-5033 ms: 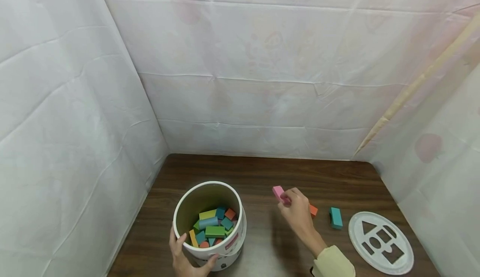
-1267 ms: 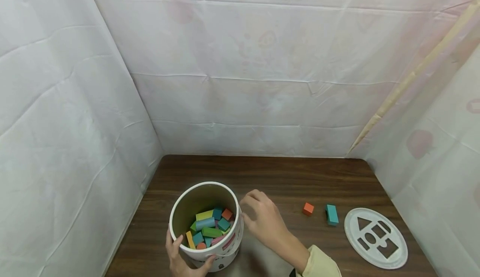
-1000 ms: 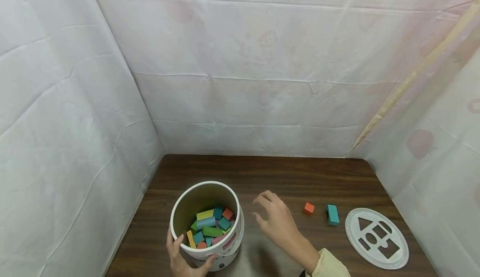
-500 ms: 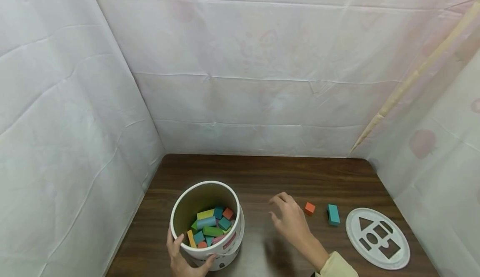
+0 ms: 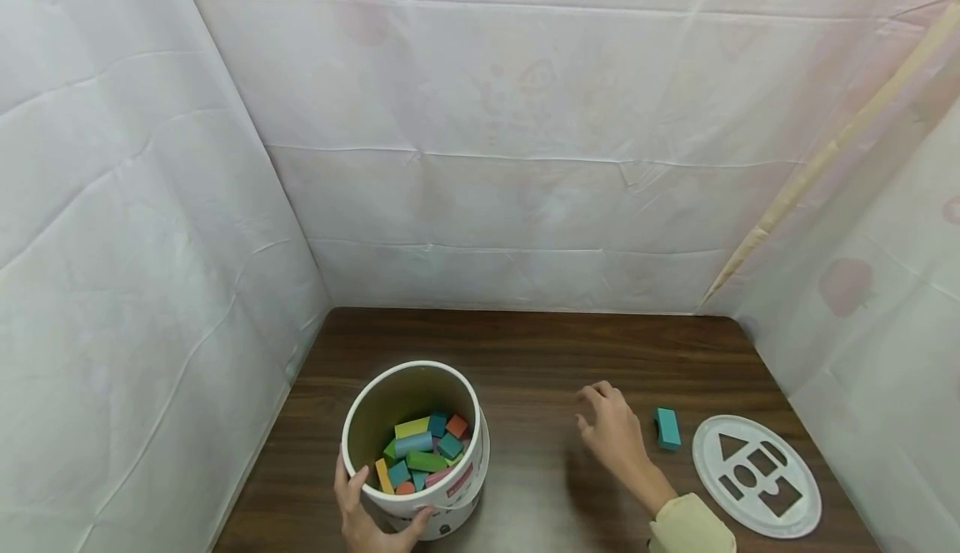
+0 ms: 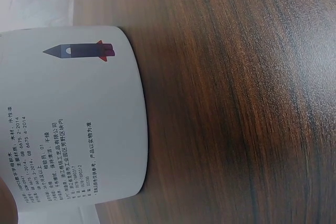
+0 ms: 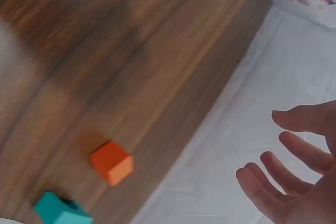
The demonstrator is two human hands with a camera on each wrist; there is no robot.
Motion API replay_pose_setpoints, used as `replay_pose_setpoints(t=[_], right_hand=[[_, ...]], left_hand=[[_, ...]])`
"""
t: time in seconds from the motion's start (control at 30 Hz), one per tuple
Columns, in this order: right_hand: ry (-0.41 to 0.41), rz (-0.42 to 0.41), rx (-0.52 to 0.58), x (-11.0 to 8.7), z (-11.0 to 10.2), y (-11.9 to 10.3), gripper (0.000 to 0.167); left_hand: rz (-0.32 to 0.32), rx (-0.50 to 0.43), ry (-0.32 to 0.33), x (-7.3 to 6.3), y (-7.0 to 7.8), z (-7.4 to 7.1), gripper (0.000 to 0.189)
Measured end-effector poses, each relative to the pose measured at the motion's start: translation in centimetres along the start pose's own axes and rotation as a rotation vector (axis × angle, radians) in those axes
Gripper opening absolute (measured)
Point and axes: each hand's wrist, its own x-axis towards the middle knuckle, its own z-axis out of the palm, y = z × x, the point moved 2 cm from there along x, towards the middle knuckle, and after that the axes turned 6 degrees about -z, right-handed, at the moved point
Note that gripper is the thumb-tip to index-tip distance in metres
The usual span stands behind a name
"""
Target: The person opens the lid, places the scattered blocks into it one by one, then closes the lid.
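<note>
In the head view my left hand [image 5: 367,528] grips the white bucket [image 5: 461,505], thumb on its front wall and fingers round its left side. Inside lie several coloured building blocks, a pink block [image 5: 437,476] among them. In the left wrist view the bucket's printed wall [image 6: 79,93] stands on the table. My right hand [image 5: 617,435] hovers over the table, fingers loosely bent and holding nothing. In the right wrist view an orange cube [image 7: 112,162] lies on the table apart from the hand [image 7: 310,177]; the hand hides it in the head view. Right of the hand is a teal block [image 5: 667,429].
A white oval lid [image 5: 757,513] with shaped holes lies flat at the table's right. White sheeting [image 5: 510,203] rises behind the brown wooden table [image 5: 525,345] and on both sides.
The pink block has gone from my right hand into the bucket. That hand, bare now, has moved back right over the orange cube. My left hand stays on the bucket.
</note>
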Motion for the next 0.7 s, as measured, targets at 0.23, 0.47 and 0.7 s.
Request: replay_pose_setpoints(t=[0.23, 0.47, 0.7], right_hand=[[-0.007, 0.074, 0.019, -0.7, 0.8, 2.8, 0.028], [-0.034, 0.138, -0.012, -1.1, 1.8, 5.5, 0.032], [-0.071, 0.195, -0.022, -1.5, 3.0, 7.9, 0.035]], left_hand=[[-0.003, 0.008, -0.003, 0.1, 0.2, 0.0, 0.1], [-0.041, 0.021, -0.021, 0.2, 0.5, -0.1, 0.101], [-0.027, 0.031, -0.006, 0.0, 0.3, 0.0, 0.101]])
